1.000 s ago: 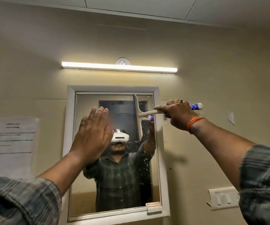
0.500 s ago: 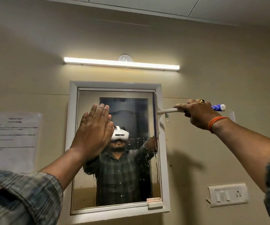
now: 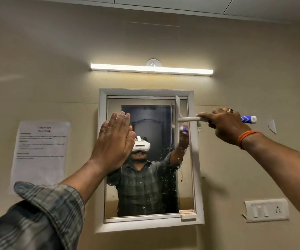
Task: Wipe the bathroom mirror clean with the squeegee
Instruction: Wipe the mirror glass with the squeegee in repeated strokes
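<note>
A white-framed mirror (image 3: 190,159) hangs on the beige wall, with water drops over its lower right glass. My right hand (image 3: 225,126) grips the white squeegee (image 3: 179,120) by its blue-and-white handle. The blade stands upright against the upper right part of the glass, close to the frame. My left hand (image 3: 114,141) is raised in front of the mirror's left side, fingers straight and together; whether its palm touches the glass is hidden.
A tube light (image 3: 151,69) glows above the mirror. A printed paper sheet (image 3: 40,152) is stuck on the wall at the left. A white switch plate (image 3: 266,210) sits low on the right wall. A small soap ledge (image 3: 187,213) sticks out at the mirror's bottom right corner.
The squeegee blade slid right to the mirror's edge, then came back onto the glass near the right frame. My left hand stayed raised in about the same place.
</note>
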